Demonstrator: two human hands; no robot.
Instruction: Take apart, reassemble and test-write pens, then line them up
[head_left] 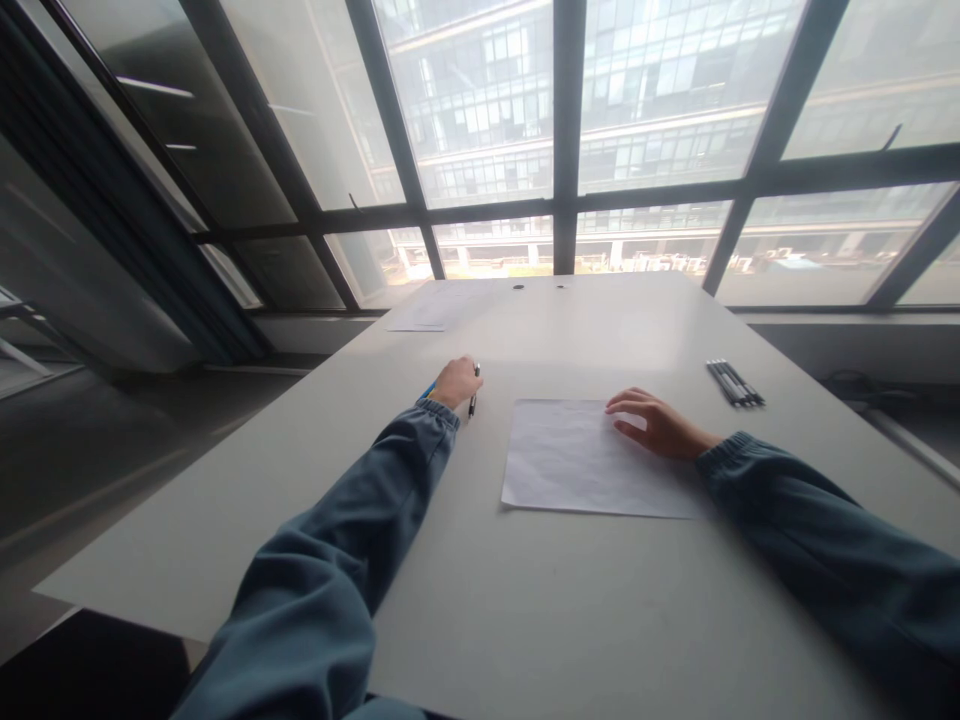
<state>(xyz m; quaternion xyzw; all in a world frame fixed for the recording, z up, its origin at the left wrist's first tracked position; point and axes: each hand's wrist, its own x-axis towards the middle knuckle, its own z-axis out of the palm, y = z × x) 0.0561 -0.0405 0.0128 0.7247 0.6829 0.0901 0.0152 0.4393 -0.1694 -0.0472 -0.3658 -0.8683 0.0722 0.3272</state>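
My left hand (458, 381) is at the table's middle, left of the paper, its fingers closed around a dark pen (472, 408). The pen's ends show above and below the fingertips. Something blue (429, 390) shows at the left side of this hand, mostly hidden; I cannot make out what it is. A blank white sheet of paper (570, 460) lies flat in front of me. My right hand (656, 422) rests over its upper right part, fingers slightly curved and apart, holding nothing.
Several dark pens (735, 384) lie side by side on the white table (480, 600), right of the paper. Farther off lie another sheet (420, 312), a small dark round object (518, 287) and a tiny item (562, 287). Large windows stand beyond the far edge.
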